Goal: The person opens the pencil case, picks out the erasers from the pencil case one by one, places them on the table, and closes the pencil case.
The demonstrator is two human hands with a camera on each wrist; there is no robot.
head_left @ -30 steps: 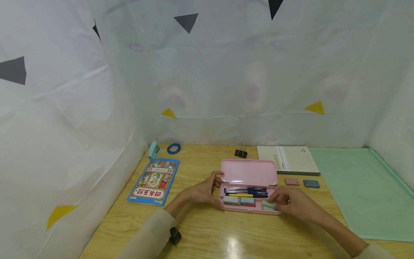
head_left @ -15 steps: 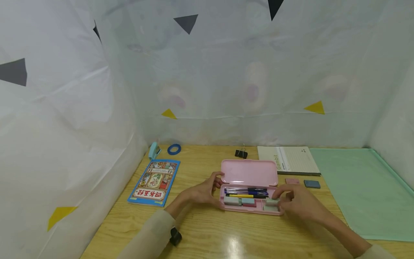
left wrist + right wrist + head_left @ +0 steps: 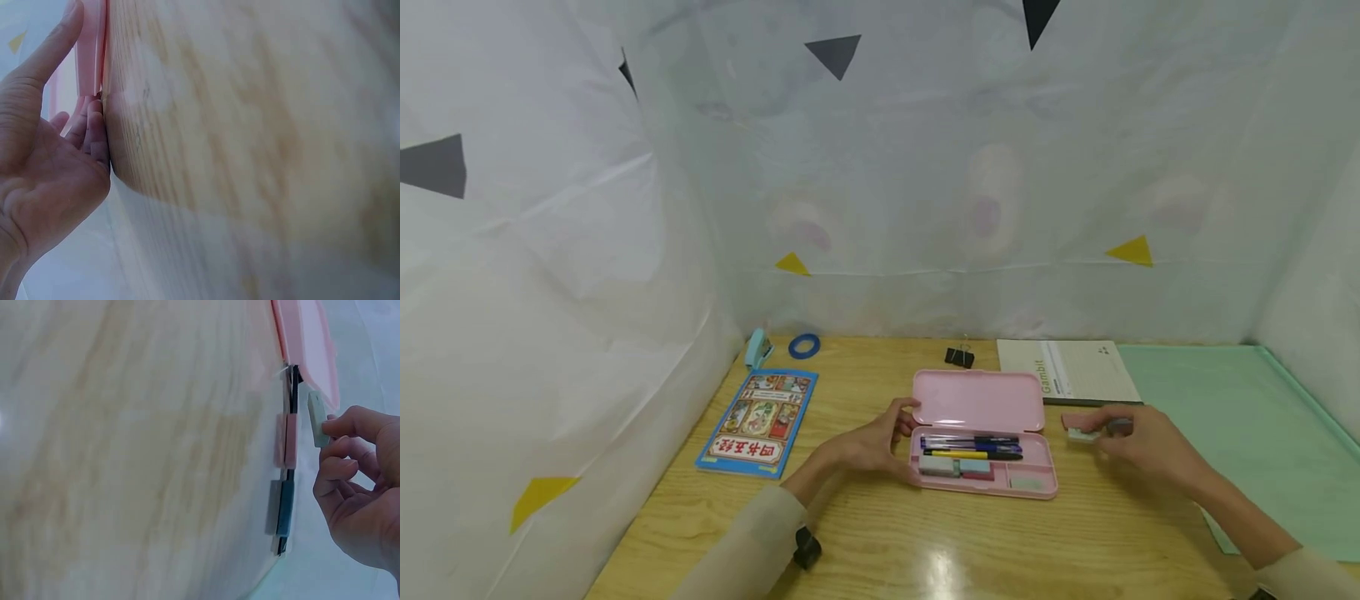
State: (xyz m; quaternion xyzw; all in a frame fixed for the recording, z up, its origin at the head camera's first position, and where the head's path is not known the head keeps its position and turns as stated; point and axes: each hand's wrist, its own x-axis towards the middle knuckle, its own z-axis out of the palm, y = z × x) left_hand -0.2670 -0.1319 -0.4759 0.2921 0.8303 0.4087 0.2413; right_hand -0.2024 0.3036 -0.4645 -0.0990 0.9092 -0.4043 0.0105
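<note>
An open pink pencil case (image 3: 977,400) lies on the table with pens (image 3: 970,443) and several erasers (image 3: 938,466) in it. My left hand (image 3: 874,446) holds its left end, thumb along the front side and fingers toward the hinge. Right of the case, my right hand (image 3: 1153,446) pinches a pale green eraser (image 3: 317,419) between thumb and fingers, above the table. Another pale green eraser (image 3: 1026,483) lies in the right front compartment. Beyond the right hand, a pink eraser (image 3: 291,440) and a dark blue eraser (image 3: 285,508) lie on the table, partly hidden in the head view.
Behind the case are a black binder clip (image 3: 959,357) and a notebook (image 3: 1082,371). A green mat (image 3: 1270,467) covers the right side. On the left lie a blue-edged booklet (image 3: 758,423), a light blue stapler (image 3: 758,348) and a blue ring (image 3: 804,346).
My right hand has lifted a pale green eraser out of the case's right front compartment and moved right with it. My left hand has stayed at the case's left end.
</note>
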